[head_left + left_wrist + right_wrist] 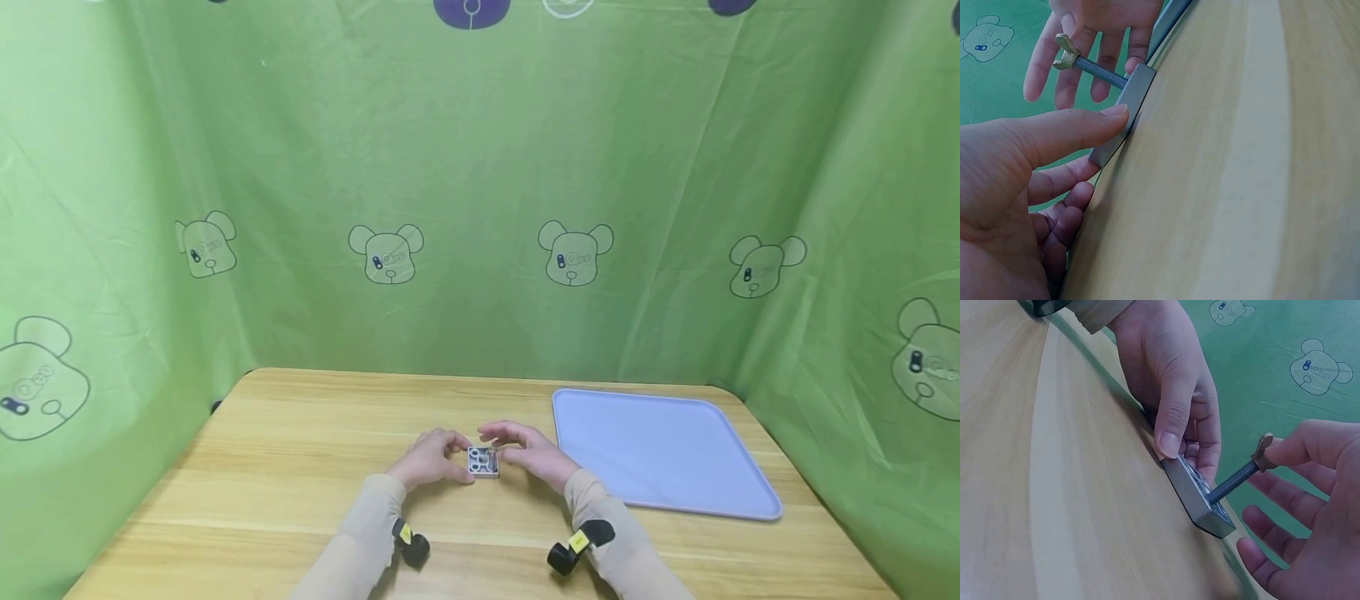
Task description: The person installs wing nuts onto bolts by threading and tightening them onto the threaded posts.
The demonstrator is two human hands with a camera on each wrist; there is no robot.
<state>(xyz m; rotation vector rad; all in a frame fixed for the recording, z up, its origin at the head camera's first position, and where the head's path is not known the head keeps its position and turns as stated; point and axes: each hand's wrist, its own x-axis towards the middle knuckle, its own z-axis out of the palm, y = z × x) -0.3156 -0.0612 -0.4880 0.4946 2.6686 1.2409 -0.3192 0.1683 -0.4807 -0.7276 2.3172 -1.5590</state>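
Observation:
On the table lies a small square grey metal block (482, 473) with recesses in its top face. A threaded bolt (1232, 482) stands up from it near one corner, topped by a brass-coloured wing nut (1263, 454). My left hand (430, 459) grips the block's left side, the thumb on the near edge and fingers on the far side. The right hand (534, 455) is at the block's right, its thumb against the wing nut in the right wrist view. Its other fingers are spread and loosely bent beside the bolt, away from the block.
A light blue-purple tray (660, 450) lies on the right half of the wooden table (300, 483). Green curtains (480, 167) with bear-head prints hang behind the table and along both sides. A black wrist camera (577, 546) is strapped to each sleeve.

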